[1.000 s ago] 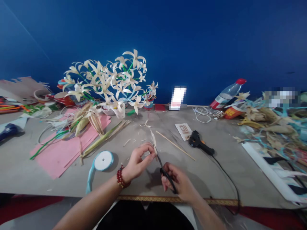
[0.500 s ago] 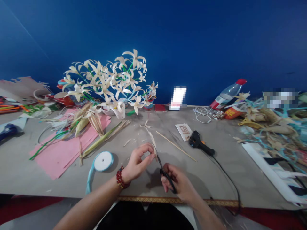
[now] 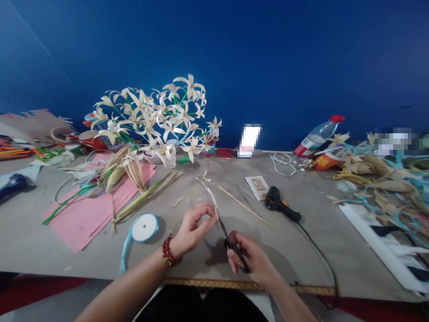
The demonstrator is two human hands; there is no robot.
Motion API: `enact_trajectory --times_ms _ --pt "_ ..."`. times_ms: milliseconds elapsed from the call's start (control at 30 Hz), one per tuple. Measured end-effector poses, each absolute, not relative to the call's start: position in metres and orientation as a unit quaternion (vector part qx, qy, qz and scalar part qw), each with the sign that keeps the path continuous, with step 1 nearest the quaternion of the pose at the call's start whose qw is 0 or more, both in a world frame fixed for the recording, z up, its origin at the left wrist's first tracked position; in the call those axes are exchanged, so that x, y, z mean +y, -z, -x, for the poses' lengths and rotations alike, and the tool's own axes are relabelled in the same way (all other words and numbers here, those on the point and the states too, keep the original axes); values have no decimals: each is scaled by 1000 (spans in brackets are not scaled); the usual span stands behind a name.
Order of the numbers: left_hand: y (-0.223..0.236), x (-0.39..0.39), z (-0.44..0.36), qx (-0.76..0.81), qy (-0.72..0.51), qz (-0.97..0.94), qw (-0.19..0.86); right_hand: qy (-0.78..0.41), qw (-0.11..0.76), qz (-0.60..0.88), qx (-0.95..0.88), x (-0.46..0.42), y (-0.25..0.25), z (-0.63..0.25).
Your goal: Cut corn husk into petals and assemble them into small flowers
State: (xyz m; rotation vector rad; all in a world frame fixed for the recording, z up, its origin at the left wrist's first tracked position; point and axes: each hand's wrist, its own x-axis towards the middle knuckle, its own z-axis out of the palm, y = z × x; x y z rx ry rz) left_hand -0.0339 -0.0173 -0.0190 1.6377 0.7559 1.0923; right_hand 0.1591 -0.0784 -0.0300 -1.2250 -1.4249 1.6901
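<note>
My left hand (image 3: 192, 230), with a red bead bracelet at the wrist, pinches a thin pale strip (image 3: 210, 191) that looks like dried corn husk. Black-handled scissors (image 3: 237, 255) are in my right hand (image 3: 251, 255), fingers wrapped round the handles. Their blades point up and away, lying along the strip beside my left fingertips; whether they are parted I cannot tell. Just beyond the strip's far end a small curled pale piece (image 3: 205, 175) lies on the table, with little scraps (image 3: 177, 202) to the left.
Pale handmade flowers (image 3: 164, 112) stand in cups at the back. Left are pink sheets (image 3: 77, 223), husks (image 3: 134, 203) and a blue ribbon roll (image 3: 144, 227). A thin stick (image 3: 246, 208), a black glue gun (image 3: 281, 203) with its cord, a tilted bottle (image 3: 317, 136) and a power strip (image 3: 378, 250) lie right.
A small curled piece now lies apart near the strip's far end. Both hands keep nearly the same place and hold; the view has tilted slightly.
</note>
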Motion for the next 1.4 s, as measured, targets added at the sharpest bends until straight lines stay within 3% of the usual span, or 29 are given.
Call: enact_trajectory --times_ms 500,767,1033,1233,1400 --pt "23 -17 35 321 -466 -648 509 -630 290 487 -532 -51 17 -172" --pt "18 -19 31 301 -406 -696 510 -613 446 446 -477 -30 -1 -155" --pt "13 -18 32 302 -372 -712 513 -597 436 447 -503 -28 -2 -152" --pt "17 -18 32 305 -426 -648 553 -597 451 461 -477 -37 1 -155" --pt "25 -18 29 346 -507 -537 579 -518 600 470 -389 -44 7 -146"
